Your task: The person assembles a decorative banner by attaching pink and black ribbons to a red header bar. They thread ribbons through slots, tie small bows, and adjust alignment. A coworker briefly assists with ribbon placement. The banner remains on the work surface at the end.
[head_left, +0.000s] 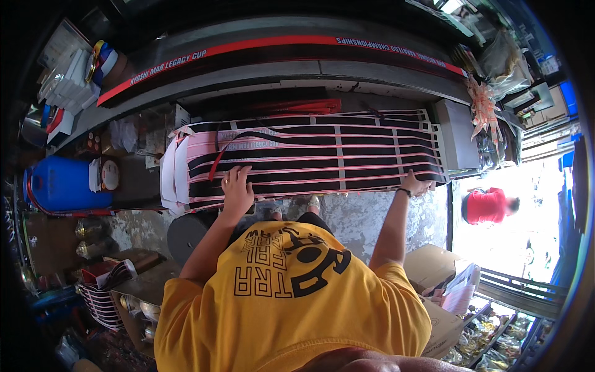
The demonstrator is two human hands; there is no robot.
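Observation:
Across the worktop lies a long layer of black strips (pixel 310 162) with pink and white edges, crossed by pale bands of tape. My left hand (pixel 237 186) rests on its near left part, fingers spread over the strips. At the near right corner, my right hand (pixel 418 184) grips the edge of the strips, one finger lying on top and the others curled partly out of sight. White and pink sheets (pixel 176 170) stick out at the left end. A thin red strip (pixel 215 167) lies just beyond my left hand, and printed pale lettering runs along some black strips.
A long red printed ribbon (pixel 273 44) stretches along the raised ledge behind. A blue container (pixel 71 183) stands at the left, a grey box (pixel 457 133) at the right. Cardboard boxes (pixel 431 266) flank me. A person in red (pixel 486 206) is outside the bright doorway.

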